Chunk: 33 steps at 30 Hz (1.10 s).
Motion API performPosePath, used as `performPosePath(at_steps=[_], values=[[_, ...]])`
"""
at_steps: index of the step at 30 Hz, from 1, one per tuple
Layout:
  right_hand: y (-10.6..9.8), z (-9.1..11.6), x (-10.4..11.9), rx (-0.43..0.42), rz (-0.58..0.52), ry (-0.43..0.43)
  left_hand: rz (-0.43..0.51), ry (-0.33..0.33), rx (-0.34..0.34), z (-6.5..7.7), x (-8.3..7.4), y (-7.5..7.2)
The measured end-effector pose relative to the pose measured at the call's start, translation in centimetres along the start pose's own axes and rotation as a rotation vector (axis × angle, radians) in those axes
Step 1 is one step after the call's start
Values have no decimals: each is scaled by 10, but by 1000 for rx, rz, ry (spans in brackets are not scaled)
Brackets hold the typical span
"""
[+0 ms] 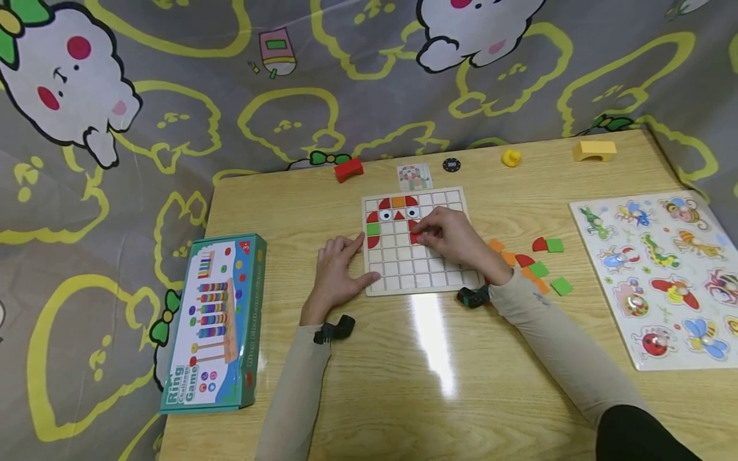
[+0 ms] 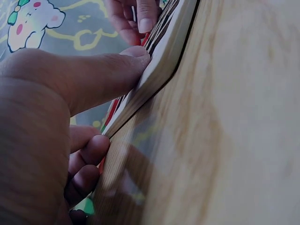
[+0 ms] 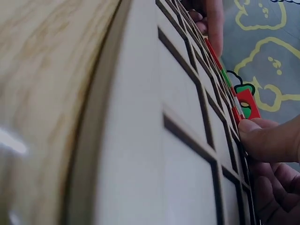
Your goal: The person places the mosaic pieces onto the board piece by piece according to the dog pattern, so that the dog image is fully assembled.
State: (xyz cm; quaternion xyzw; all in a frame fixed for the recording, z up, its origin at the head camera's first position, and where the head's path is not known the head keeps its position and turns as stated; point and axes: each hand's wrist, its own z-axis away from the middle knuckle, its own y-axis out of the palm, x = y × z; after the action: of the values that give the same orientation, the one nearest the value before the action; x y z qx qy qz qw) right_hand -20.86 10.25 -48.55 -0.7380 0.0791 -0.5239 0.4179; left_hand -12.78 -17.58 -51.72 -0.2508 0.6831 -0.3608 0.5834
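A pale wooden grid board (image 1: 398,282) lies on the table with red, green, orange and eye-patterned tiles in its upper left cells. My right hand (image 1: 452,237) reaches over its right side and pinches a red quarter-circle tile (image 1: 414,239) at the grid, just below another red tile (image 1: 412,226). That tile is mostly covered by the fingertips in the right wrist view. At the board's left edge, my left hand (image 1: 337,275) rests with fingers spread. Its thumb (image 2: 133,61) lies on the board's surface, and the other fingertips touch the side.
Loose green, orange and red tiles (image 1: 539,269) lie right of the board. A pattern card (image 1: 414,177), black chip (image 1: 451,165), red block (image 1: 348,170), yellow duck (image 1: 510,157) and yellow arch block (image 1: 594,151) line the back. A game box (image 1: 216,320) stands left, an insect puzzle (image 1: 657,288) right.
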Motion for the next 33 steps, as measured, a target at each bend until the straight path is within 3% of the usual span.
performPosePath(at_steps=[4, 8, 13, 18, 24, 33], values=[[-10, 6, -3, -31, -5, -13, 9, -6, 6, 0, -1, -1], [-40, 24, -15, -95, 29, 8, 10, -8, 17, -1, -3, 2], [-94, 60, -41, -110, 133, 119, -21, -8, 21, -1, -2, 3], [-133, 94, -59, -42, 230, 234, -34, -15, 16, 0, -1, 2], [-137, 109, -72, 75, 268, 280, -11, -23, 9, 3, 1, -1], [-128, 111, -81, 32, 291, 227, -14, -15, 12, 1, -1, 1]])
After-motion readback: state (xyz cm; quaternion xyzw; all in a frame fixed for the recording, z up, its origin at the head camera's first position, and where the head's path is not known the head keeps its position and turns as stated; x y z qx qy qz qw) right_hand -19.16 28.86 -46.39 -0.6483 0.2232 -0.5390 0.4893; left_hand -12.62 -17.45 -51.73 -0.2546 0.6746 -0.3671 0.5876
